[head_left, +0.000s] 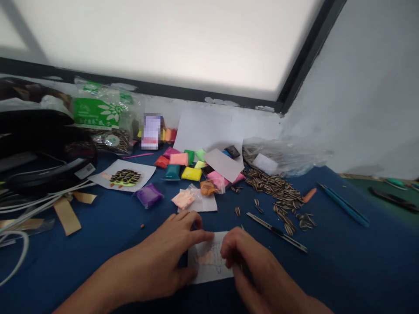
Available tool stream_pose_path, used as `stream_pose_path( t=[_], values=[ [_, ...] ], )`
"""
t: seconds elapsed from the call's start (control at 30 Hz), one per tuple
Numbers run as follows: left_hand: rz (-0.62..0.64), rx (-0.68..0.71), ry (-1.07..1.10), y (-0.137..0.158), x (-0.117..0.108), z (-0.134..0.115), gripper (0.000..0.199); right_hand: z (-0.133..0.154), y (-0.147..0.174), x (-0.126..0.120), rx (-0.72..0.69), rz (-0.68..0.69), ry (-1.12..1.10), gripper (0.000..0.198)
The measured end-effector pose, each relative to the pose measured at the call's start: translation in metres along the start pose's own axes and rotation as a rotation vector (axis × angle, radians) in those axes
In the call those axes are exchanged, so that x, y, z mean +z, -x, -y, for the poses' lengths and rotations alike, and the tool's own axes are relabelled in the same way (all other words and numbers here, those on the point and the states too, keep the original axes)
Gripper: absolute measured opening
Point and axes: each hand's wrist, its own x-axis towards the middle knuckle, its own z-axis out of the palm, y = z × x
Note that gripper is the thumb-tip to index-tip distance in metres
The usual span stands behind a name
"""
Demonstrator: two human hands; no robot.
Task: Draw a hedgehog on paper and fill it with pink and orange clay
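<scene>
Left hand (170, 253) is spread, thumb and index fingertips on the paper (214, 265) at eight and twelve o'clock. Right hand (253, 266) curls over its three o'clock side; whether it grips anything, I cannot tell. The paper lies at the table's (101, 233) six o'clock, bearing peach clay (205, 258). Cutter (277, 232): two o'clock of it.

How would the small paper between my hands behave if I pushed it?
The paper looks thin, so it would probably flex easily and feel light. Lying flat, it would likely slide rather than tip, though your left hand touching it might resist.
</scene>
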Motion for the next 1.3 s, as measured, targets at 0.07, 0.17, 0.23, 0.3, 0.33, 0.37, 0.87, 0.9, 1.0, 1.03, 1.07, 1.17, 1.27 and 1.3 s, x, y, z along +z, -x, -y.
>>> stream_pose_path(
  t=[0.07,0.17,0.23,0.3,0.33,0.37,0.87,0.9,1.0,1.03,1.07,1.17,1.27,1.3],
  values=[
    [-0.008,0.002,0.012,0.000,0.001,0.002,0.069,-0.003,-0.002,-0.002,0.084,-0.014,-0.174,0.015],
    [-0.011,-0.026,0.029,0.000,0.003,0.003,0.069,-0.011,-0.003,0.001,0.258,0.019,-0.425,0.013],
    [-0.014,-0.045,0.022,0.000,0.003,0.003,0.071,-0.014,-0.004,0.003,0.354,0.017,-0.549,0.013],
    [-0.024,-0.046,-0.002,0.000,0.004,0.002,0.067,-0.014,-0.006,0.004,0.425,0.018,-0.630,0.020],
    [-0.032,-0.040,-0.012,0.000,0.004,0.002,0.065,-0.013,-0.007,0.003,0.454,0.030,-0.656,0.024],
    [-0.037,-0.034,-0.019,0.000,0.005,0.001,0.063,-0.012,-0.009,0.002,0.475,0.046,-0.675,0.029],
    [-0.092,0.012,0.083,0.005,0.004,0.010,0.058,-0.019,-0.013,0.004,0.541,0.083,-0.926,0.032],
    [-0.130,0.005,0.108,0.005,0.004,0.010,0.057,-0.018,-0.013,0.004,0.543,0.083,-0.922,0.031],
    [-0.259,0.002,0.160,0.000,0.006,0.006,0.030,-0.014,-0.014,0.004,0.559,0.067,-0.886,0.033],
    [-0.289,0.011,0.171,-0.002,0.008,0.003,0.018,-0.013,-0.014,0.004,0.560,0.062,-0.866,0.034],
    [-0.289,0.007,0.199,-0.004,0.010,0.000,0.012,-0.012,-0.014,0.005,0.558,0.059,-0.847,0.035],
    [-0.307,0.010,0.267,-0.009,0.016,-0.008,0.010,-0.012,-0.012,0.006,0.533,0.047,-0.813,0.034],
    [-0.321,0.014,0.261,-0.009,0.020,-0.013,0.014,-0.014,-0.010,0.008,0.514,0.055,-0.802,0.031],
    [-0.323,0.015,0.246,-0.009,0.021,-0.013,0.017,-0.014,-0.009,0.009,0.514,0.062,-0.795,0.030]
  ],
)
